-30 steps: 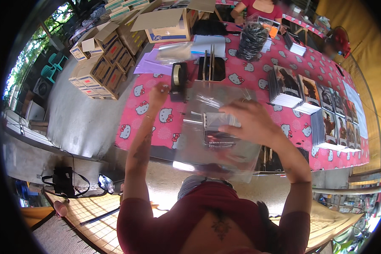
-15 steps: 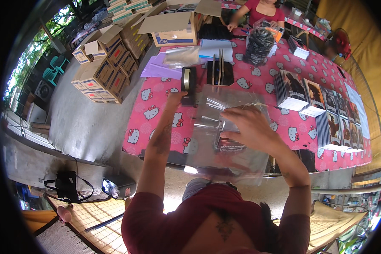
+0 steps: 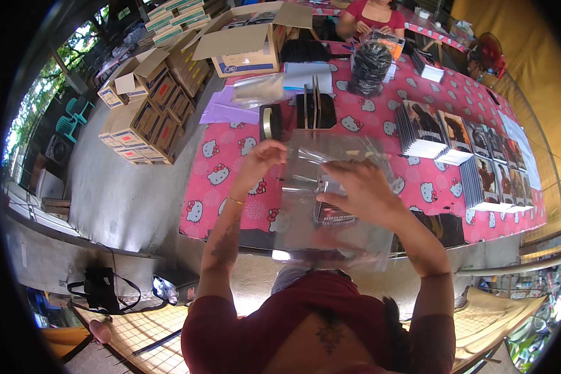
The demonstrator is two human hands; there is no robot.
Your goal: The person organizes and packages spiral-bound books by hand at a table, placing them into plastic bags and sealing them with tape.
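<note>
A sheet of clear plastic (image 3: 293, 230) lies in front of me, hanging over the table's near edge. Under it a small dark book (image 3: 334, 215) shows through, partly hidden by my fingers. My right hand (image 3: 363, 190) rests on the plastic over the book, thumb and fingers apart. At the sheet's left edge, my left hand (image 3: 263, 163) is closed with fingertips pinched together; whatever they hold is too small to make out. Just beyond it stands a black tape dispenser (image 3: 270, 129) with a pale roll. A black holder (image 3: 328, 115) with upright flat pieces sits to its right.
Stacks of books (image 3: 422, 128) line the right of the pink patterned table (image 3: 221, 196). Purple sheets (image 3: 221, 111), a black-wrapped bundle (image 3: 371, 71) and an open carton (image 3: 246, 59) lie farther off. A co-worker (image 3: 374, 19) handles a plastic packet across the table. Cartons (image 3: 143, 128) stand left.
My left hand has come off the tape dispenser and nearer the plastic sheet, its fingertips now pinched. My right hand stays on the sheet. The co-worker's hands have come together at a packet.
</note>
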